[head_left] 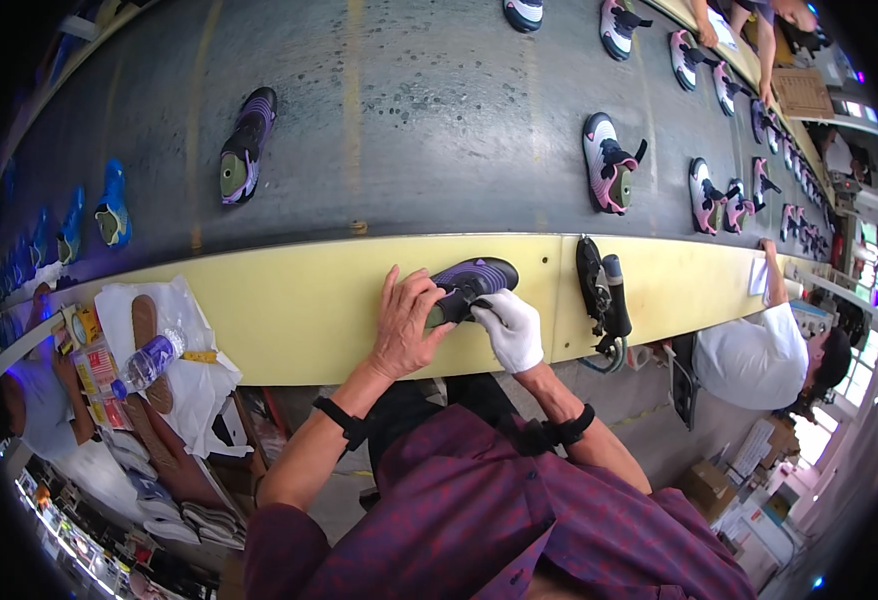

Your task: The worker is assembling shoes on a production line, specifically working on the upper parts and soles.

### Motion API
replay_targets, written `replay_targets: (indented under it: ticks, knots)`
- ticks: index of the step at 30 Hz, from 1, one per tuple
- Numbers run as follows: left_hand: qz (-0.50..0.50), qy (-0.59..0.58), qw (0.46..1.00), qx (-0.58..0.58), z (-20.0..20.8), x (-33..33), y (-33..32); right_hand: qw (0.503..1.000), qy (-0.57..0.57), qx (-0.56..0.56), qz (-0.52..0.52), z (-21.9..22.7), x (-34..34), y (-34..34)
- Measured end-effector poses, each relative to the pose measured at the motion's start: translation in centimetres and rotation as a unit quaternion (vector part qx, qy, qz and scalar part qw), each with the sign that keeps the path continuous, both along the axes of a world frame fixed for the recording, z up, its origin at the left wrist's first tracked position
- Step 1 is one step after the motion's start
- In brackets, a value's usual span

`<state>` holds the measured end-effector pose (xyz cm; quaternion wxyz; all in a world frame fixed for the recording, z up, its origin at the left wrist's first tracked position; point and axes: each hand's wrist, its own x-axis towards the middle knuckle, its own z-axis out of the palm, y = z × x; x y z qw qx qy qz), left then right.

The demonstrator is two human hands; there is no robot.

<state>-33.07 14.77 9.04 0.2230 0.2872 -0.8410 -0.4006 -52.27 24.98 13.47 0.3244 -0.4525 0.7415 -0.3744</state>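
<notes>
A dark sneaker with purple stripes (475, 272) lies on the yellow bench (289, 290) in front of me, toe pointing right and away. My bare left hand (407, 325) is closed round its heel end, where some green insole shows. My right hand (511, 330), in a white glove, is closed at the shoe's near side by the black strap; the fingertips are partly hidden, and they appear to pinch the strap. Right of the shoe, a black handheld tool (614, 295) with a hose hangs at the bench edge, beside a dark elongated object (589, 272).
Beyond the bench runs a dark conveyor belt (439, 120) carrying a purple shoe (249, 145), blue shoes (112, 205) and several white-and-pink shoes (609, 160). A water bottle (149, 362) lies on white paper at left. A co-worker in white (759, 360) sits at right.
</notes>
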Motion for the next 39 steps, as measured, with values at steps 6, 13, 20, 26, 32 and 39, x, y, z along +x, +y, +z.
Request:
replay_targets:
  ticks: [6, 13, 20, 26, 32, 39]
  knots:
    - [0.010, 0.010, 1.000, 0.011, -0.4, -0.8, 1.0, 0.999, 0.026, -0.016, 0.045, -1.2, -0.6, -3.2]
    - [0.029, 0.023, 0.999, 0.005, -0.6, -1.2, 1.6, 0.992, -0.013, 0.048, 0.117, -2.5, -1.6, -4.7]
    - [0.065, 0.022, 0.998, -0.002, -0.7, -1.4, 2.0, 0.935, 0.020, 0.169, 0.313, -3.9, -3.5, -8.0]
    - [0.070, 0.021, 0.997, -0.005, 0.1, -2.6, 2.0, 0.862, 0.107, 0.312, 0.385, -5.0, -4.1, -13.0]
    - [0.040, -0.104, 0.993, 0.033, 1.4, -2.3, 3.2, 0.944, 0.119, 0.264, 0.157, -2.4, -4.5, -9.2]
    - [-0.057, -0.305, 0.950, -0.036, 3.8, -3.2, 2.3, 0.971, 0.190, 0.024, -0.145, 4.8, -14.9, 5.4]
